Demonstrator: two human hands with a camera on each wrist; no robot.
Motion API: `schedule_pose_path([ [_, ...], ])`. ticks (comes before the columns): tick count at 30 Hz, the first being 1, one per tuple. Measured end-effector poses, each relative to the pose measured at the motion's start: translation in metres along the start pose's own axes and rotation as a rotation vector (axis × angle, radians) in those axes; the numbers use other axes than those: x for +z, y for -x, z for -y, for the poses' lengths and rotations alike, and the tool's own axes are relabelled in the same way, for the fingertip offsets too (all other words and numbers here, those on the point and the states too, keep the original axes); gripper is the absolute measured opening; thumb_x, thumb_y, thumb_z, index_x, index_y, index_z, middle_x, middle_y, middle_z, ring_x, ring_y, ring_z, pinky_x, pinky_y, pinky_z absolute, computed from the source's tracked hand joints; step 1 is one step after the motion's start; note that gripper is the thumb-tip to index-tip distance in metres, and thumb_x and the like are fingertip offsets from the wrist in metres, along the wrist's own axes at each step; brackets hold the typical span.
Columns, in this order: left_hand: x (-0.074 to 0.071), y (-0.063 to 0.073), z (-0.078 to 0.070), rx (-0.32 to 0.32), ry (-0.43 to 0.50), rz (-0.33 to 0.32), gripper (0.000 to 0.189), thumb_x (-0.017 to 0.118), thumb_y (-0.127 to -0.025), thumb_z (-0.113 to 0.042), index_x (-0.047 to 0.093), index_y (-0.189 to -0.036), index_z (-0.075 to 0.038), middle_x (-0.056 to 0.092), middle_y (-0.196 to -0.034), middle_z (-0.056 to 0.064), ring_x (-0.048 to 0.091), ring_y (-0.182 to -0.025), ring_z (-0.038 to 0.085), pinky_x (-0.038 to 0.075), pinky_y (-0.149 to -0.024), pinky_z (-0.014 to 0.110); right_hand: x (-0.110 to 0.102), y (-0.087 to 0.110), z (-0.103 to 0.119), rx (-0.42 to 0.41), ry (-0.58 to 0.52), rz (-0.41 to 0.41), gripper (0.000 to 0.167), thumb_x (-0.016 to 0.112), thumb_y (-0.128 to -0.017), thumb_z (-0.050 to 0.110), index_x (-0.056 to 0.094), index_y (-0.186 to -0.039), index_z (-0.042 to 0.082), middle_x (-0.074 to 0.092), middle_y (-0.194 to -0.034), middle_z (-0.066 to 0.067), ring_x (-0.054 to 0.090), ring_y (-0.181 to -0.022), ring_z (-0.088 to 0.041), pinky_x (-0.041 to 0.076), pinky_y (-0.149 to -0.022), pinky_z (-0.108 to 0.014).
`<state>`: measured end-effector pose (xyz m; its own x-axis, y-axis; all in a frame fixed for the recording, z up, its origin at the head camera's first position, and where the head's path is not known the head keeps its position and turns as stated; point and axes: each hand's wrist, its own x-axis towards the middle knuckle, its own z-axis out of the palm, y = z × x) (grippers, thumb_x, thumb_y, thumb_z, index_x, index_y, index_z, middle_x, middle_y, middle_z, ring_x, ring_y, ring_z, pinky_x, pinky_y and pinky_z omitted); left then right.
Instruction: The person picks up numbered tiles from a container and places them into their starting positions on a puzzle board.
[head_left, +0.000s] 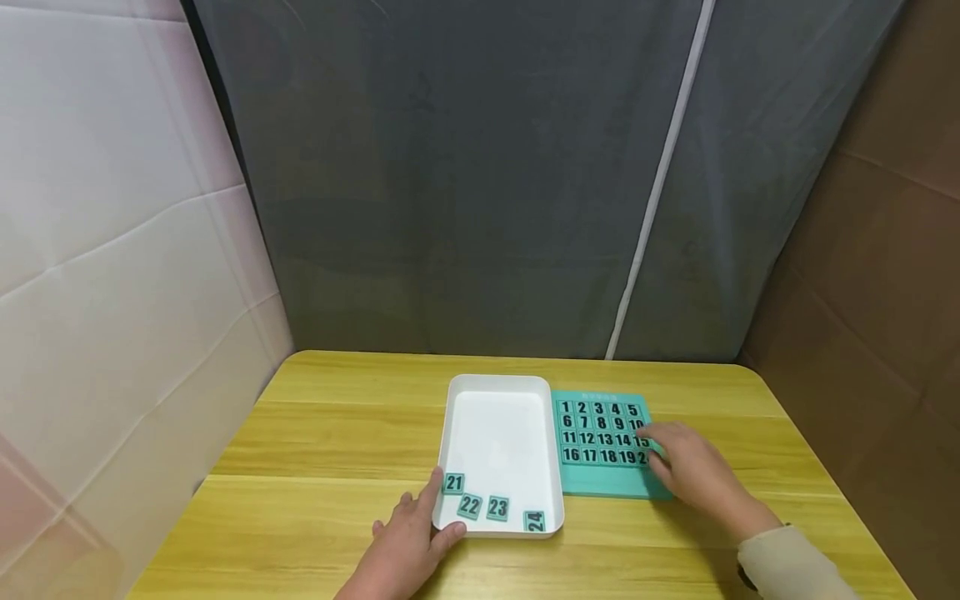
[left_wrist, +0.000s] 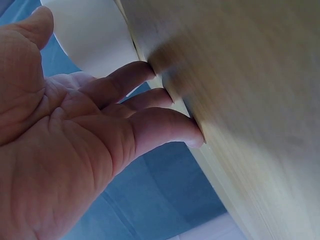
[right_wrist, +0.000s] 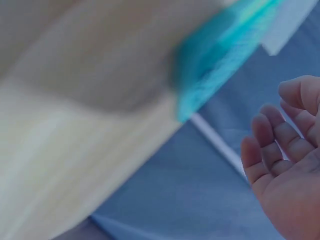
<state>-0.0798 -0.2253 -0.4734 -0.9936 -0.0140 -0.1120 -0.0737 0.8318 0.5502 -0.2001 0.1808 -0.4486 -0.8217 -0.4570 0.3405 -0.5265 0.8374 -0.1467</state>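
A white tray [head_left: 498, 433] holds loose number tiles near its front end: 21 [head_left: 453, 483], 22 [head_left: 469, 506], 23 [head_left: 497, 508] and 24 [head_left: 534, 521], which lies turned sideways. My left hand [head_left: 405, 537] holds the tray's front left corner between thumb and index finger, while its other fingers [left_wrist: 170, 127] rest on the table. Right of the tray lies a teal number board [head_left: 611, 481] with tiles 1 to 20 in rows. Over the board's right side is my right hand [head_left: 693, 471], index fingertip by 15 and thumb by 20; no tile shows in it.
A wood-grain table [head_left: 337, 425] carries the tray and the board, which lie side by side. Behind its far edge hangs a grey curtain [head_left: 450, 192] with a pale strip. White cloth [head_left: 127, 192] on the left and brown cloth [head_left: 862, 292] on the right flank it.
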Motion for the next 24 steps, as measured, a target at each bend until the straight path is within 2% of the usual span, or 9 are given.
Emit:
schedule_pose_path([
  [2,0.000,0.000,0.000,0.000,0.000,-0.003,0.089,0.073,-0.099,-0.051,0.034,-0.168,-0.013,0.055,-0.154,0.033,0.042,-0.148,0.061,0.030,-0.106,0.090,-0.006,-0.003,0.013,-0.043,-0.001,-0.042,0.029,0.082,-0.092,0.008,0.077,-0.121,0.009,0.079,-0.121,-0.010,0.074,-0.114,-0.033,0.061,-0.098,-0.053],
  [5,-0.001,0.000,0.000,-0.007,0.003,-0.004,0.089,0.073,-0.099,-0.051,0.033,-0.169,-0.013,0.055,-0.154,0.033,0.042,-0.148,0.061,0.030,-0.106,0.090,-0.012,-0.008,0.037,-0.149,0.004,-0.096,0.029,0.085,-0.090,0.011,0.078,-0.119,0.010,0.080,-0.117,-0.007,0.075,-0.109,-0.029,0.062,-0.095,-0.051],
  [9,-0.001,-0.001,0.000,-0.012,0.005,0.002,0.089,0.072,-0.099,-0.052,0.033,-0.169,-0.013,0.055,-0.154,0.033,0.041,-0.149,0.061,0.030,-0.106,0.090,-0.013,-0.009,0.063,-0.250,-0.015,-0.102,0.030,0.086,-0.089,0.014,0.078,-0.118,0.013,0.079,-0.116,-0.001,0.073,-0.106,-0.023,0.062,-0.092,-0.046],
  [17,0.002,-0.002,0.001,-0.002,-0.003,0.002,0.090,0.073,-0.098,-0.052,0.033,-0.169,-0.013,0.055,-0.153,0.033,0.042,-0.148,0.062,0.031,-0.105,0.090,0.002,-0.007,0.092,-0.365,-0.085,-0.030,0.028,0.084,-0.091,0.015,0.077,-0.118,0.013,0.078,-0.118,0.003,0.073,-0.108,-0.020,0.062,-0.094,-0.043],
  [24,0.001,-0.002,0.001,-0.003,0.006,-0.005,0.089,0.073,-0.098,-0.051,0.034,-0.168,-0.012,0.056,-0.153,0.033,0.043,-0.147,0.062,0.031,-0.105,0.091,0.009,-0.003,0.105,-0.335,-0.102,0.111,0.026,0.079,-0.097,0.024,0.076,-0.122,0.017,0.077,-0.124,0.004,0.071,-0.116,-0.019,0.060,-0.101,-0.043],
])
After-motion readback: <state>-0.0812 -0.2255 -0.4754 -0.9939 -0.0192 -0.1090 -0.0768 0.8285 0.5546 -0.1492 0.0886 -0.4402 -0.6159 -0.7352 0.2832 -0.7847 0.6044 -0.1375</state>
